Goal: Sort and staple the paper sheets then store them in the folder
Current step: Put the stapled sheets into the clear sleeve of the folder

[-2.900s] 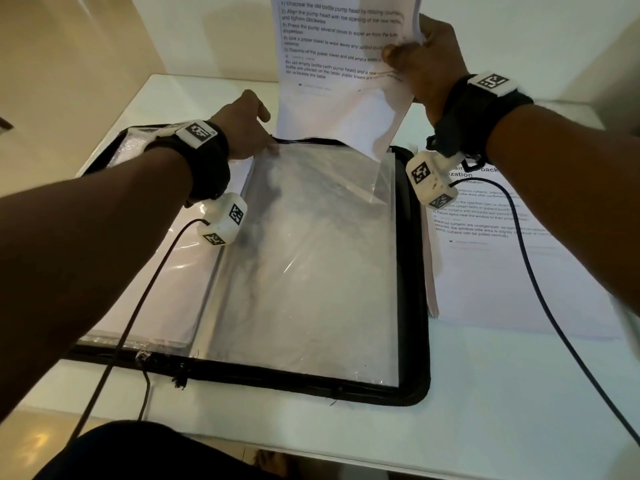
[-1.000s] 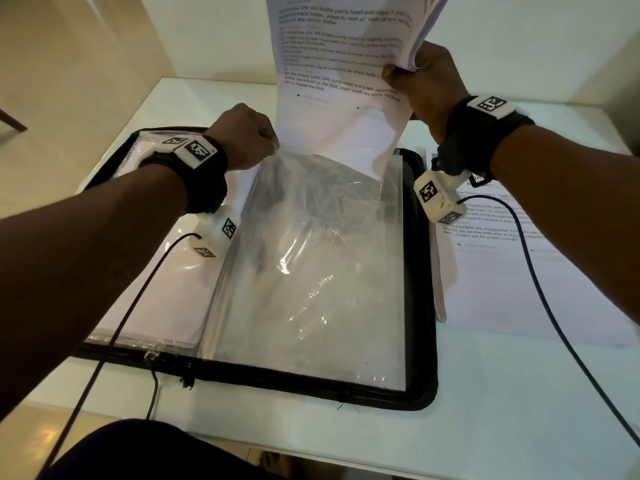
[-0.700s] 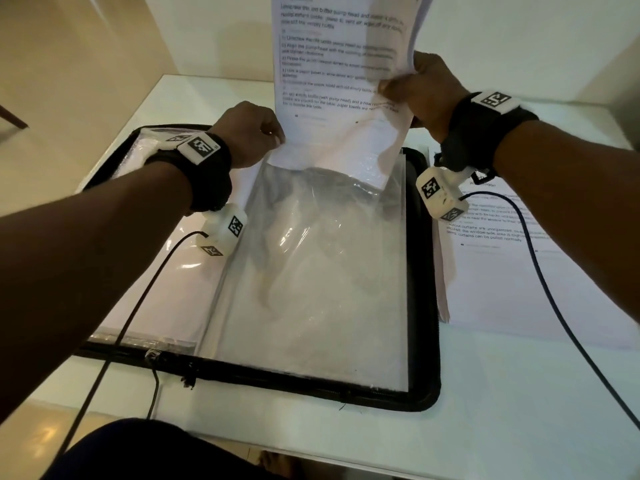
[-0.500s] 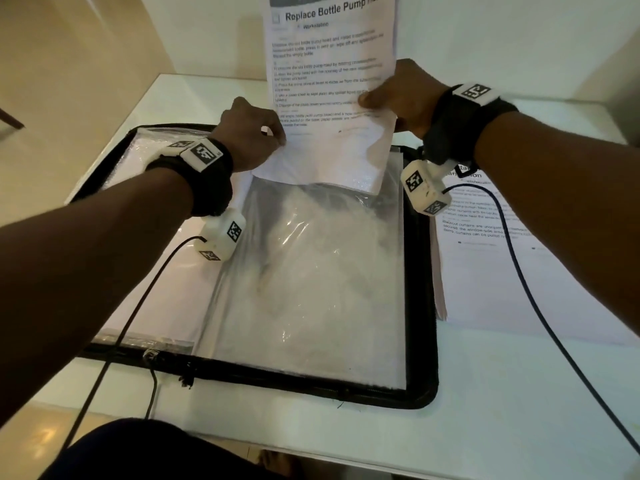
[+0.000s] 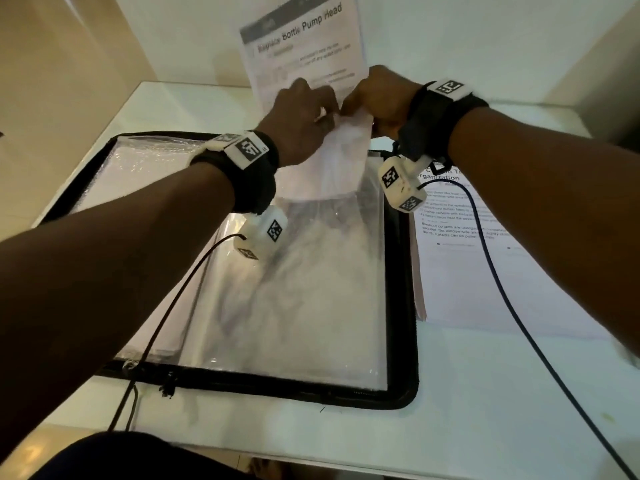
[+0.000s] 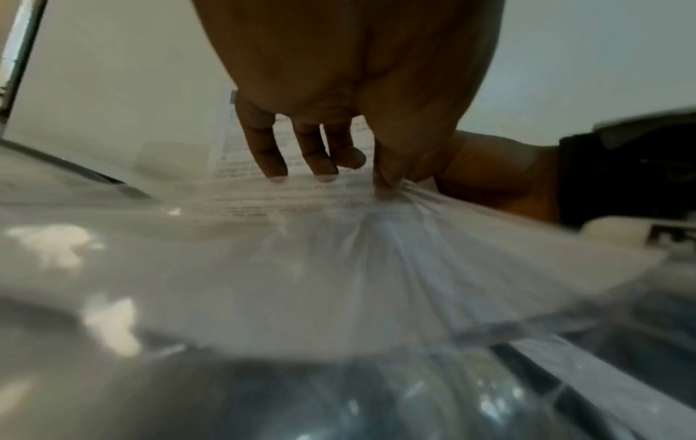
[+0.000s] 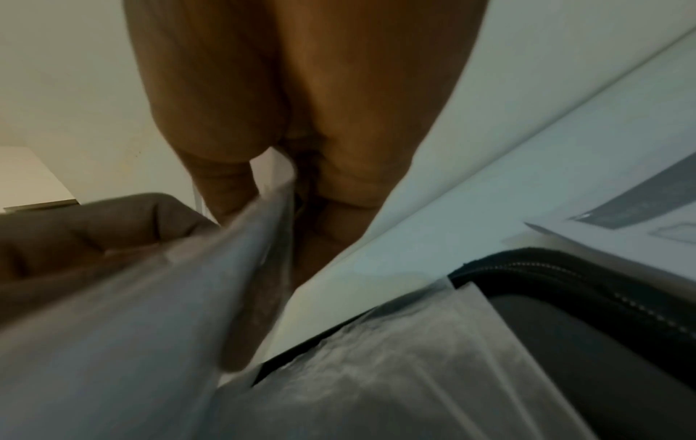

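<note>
**Two hands at the sleeve mouth, sheets part-way in**

Two wrist bands with printed markers, one per forearm, cables trailing toward the near table edge. White table (image 5: 485,427) nearest, bare along the near right.

Black zip folder (image 5: 401,393) lying open and flat on the table, near edge toward the viewer. Left half filled with plastic pockets over white sheets. Right half topped by a clear plastic sleeve (image 5: 304,306), crinkled, glare across it, far end lifted off the folder.

Right of the folder, touching or just beside its edge: second paper stack (image 5: 502,289), flat on the table, printed side up, heading partly hidden by the right wrist camera.

Farther in, at the sleeve's raised far end: left hand (image 5: 301,123) pinching the sleeve's open edge, thumb on the near side, fingers curled behind; plastic bunched into radiating creases under the thumb in the left wrist view. Right hand (image 5: 381,98) just beside it, clamped on the right edge of the paper sheets (image 5: 304,46), thumb in front, fingers behind.

Sheets upright, tilted slightly left, heading "Replace Bottle Pump Head" legible at top. Lower part inside the sleeve, seen through the plastic; upper part standing clear above both hands. Staple not discernible.

Farthest: pale wall behind the table.
</note>
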A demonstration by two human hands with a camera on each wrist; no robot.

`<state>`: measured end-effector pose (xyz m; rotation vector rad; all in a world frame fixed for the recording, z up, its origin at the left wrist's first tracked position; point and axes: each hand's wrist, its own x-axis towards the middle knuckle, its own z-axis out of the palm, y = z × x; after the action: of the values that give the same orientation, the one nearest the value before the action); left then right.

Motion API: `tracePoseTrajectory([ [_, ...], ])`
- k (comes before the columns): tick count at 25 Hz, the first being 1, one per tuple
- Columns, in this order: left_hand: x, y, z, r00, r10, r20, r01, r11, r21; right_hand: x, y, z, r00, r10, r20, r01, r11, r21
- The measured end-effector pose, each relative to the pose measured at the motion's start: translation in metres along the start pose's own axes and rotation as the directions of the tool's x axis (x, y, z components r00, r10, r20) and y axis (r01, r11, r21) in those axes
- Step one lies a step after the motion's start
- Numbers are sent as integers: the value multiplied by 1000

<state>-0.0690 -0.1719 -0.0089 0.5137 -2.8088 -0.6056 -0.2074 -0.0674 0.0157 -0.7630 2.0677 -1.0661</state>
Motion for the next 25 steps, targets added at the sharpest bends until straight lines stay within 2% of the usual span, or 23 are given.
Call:
tracePoseTrajectory([
  [3,1,-1,2,1000,-22,-1,22,999,-39,-6,5,4,997,9,75,-6,999,-37],
  [6,-5,-6,1,995,-37,90,39,999,-18,-4,14,2,992,51,114,-61,994,86],
  [8,-8,-18,2,980,-95,175,84,994,69,2,16,-1,998,37,56,-46,984,171],
  [10,-12,-27,2,969,-138,206,115,986,120,10,14,-4,999,-1,-38,8,986,167],
  [13,-16,-30,4,971,-135,199,103,981,163,18,13,-4,994,-34,-103,33,999,-9],
  [17,-14,-21,3,980,-170,104,145,966,213,11,18,0,999,-29,-39,22,987,-161],
  [18,-13,-19,3,980,-179,85,159,966,204,7,23,1,1000,3,-10,-5,989,-145],
  [21,-15,-23,7,983,-151,107,134,979,153,3,29,0,995,71,72,-74,996,46],
  [22,-16,-25,7,985,-133,114,118,985,128,8,27,-3,996,64,55,-69,993,96],
  [24,-14,-30,9,990,-100,96,95,994,54,31,17,-13,997,33,-66,-23,989,148],
  [25,-13,-30,9,991,-92,97,90,996,25,45,10,-18,993,15,-120,-7,997,73],
])
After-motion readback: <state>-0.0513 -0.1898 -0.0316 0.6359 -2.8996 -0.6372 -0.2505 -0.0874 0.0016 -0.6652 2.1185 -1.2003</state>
